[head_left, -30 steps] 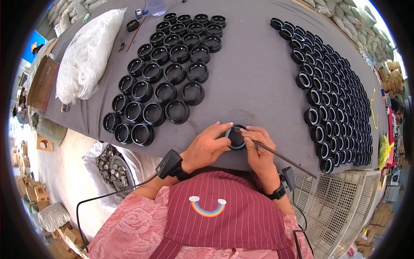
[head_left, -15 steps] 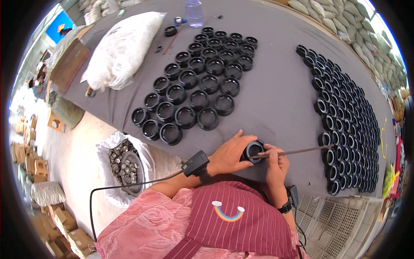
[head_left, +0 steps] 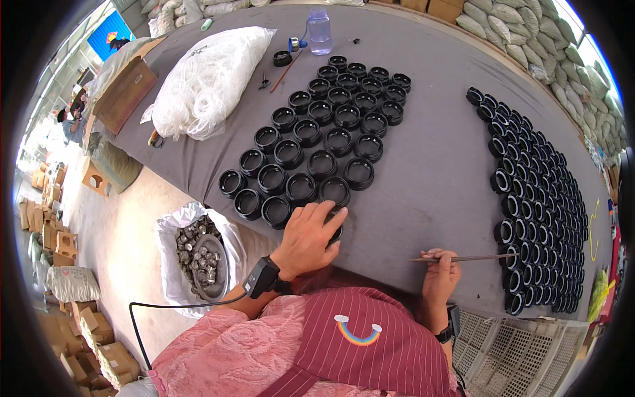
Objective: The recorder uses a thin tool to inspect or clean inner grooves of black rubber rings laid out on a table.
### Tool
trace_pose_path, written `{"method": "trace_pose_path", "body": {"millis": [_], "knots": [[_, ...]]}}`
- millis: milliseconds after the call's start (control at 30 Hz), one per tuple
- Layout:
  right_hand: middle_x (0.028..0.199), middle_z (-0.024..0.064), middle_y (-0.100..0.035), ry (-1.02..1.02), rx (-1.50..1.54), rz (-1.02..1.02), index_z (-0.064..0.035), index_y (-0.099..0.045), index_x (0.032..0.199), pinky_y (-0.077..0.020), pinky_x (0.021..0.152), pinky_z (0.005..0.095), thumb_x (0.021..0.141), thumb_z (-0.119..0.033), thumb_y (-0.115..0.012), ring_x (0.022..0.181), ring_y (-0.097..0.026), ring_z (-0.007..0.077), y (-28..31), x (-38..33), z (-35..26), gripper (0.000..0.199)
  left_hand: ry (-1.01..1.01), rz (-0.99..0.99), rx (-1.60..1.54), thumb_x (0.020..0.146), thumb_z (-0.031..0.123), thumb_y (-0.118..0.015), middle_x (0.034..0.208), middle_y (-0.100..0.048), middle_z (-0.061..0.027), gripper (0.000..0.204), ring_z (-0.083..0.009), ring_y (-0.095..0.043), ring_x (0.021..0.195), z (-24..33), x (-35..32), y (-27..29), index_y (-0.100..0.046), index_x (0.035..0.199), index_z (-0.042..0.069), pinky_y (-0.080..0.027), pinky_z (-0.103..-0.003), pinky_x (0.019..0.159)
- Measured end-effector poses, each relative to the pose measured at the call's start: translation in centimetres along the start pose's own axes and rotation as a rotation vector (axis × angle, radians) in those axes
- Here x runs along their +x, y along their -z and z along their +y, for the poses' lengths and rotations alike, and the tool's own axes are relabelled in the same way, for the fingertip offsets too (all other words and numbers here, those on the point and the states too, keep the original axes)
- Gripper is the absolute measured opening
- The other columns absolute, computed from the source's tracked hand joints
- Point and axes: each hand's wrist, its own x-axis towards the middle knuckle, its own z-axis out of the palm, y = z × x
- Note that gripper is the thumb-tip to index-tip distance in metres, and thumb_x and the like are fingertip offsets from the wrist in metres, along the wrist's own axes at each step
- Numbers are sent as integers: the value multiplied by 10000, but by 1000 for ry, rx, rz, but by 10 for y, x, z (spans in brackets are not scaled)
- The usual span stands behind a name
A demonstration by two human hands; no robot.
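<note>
My left hand (head_left: 305,241) is at the near edge of a group of black rings (head_left: 272,178) laid out in slanting rows. Its fingers and thumb curl round one black ring (head_left: 337,234), mostly hidden beneath them. To the right, my right hand (head_left: 439,278) pinches a thin dark rod (head_left: 479,258) between thumb and fingers. The rod lies almost level above the grey tabletop (head_left: 410,205), its right end reaching in front of a second, denser block of black rings (head_left: 539,212).
A white plastic bag (head_left: 205,83), a clear bottle (head_left: 320,33) and a lone black ring (head_left: 282,58) stand at the far side. Below the table's left edge is a sack of metal pieces (head_left: 173,251). Plastic crates (head_left: 509,344) sit at lower right.
My left hand has carried the black ring leftward, away from the rod, to the left group. The right hand has moved slightly right and down, still gripping the rod. The view has shifted a little.
</note>
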Motion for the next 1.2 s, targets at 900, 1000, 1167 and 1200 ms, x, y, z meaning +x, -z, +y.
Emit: {"method": "trace_pose_path", "body": {"millis": [900, 1000, 1167, 1200], "knots": [[1156, 222, -689, 176, -630, -182, -6, -679, 1099, -532, 898, 333, 927, -32, -601, 1043, -694, 301, -121, 99, 42, 191, -67, 108, -55, 721, 245, -776, 1415, -493, -207, 594, -404, -414, 1355, -17, -4, -22, -612, 1259, 54, -284, -596, 1135], [1087, 159, -693, 203, -500, -98, -3, -657, 1142, -510, 924, 328, 938, -19, -564, 1056, -650, 238, -106, 127, 47, 226, -67, 106, -57, 722, 249, -778, 1413, -496, -203, 580, -400, -417, 1351, -16, -4, -20, -622, 1245, 55, -290, -595, 1132], [1191, 219, -570, 578, -1011, -133, -27, -587, 1203, -497, 933, 437, 908, -67, -598, 1123, -564, 423, -95, 198, 60, 298, -71, 83, -70, 724, 257, -780, 1408, -501, -198, 569, -402, -423, 1344, -17, -2, -23, -630, 1237, 63, -306, -591, 1124], [1191, 219, -570, 580, -1012, -131, -27, -587, 1203, -497, 933, 437, 908, -67, -598, 1123, -564, 423, -94, 210, 67, 298, -74, 85, -71, 724, 257, -780, 1408, -501, -198, 569, -402, -423, 1344, -17, -1, -22, -630, 1237, 63, -306, -591, 1124]]}}
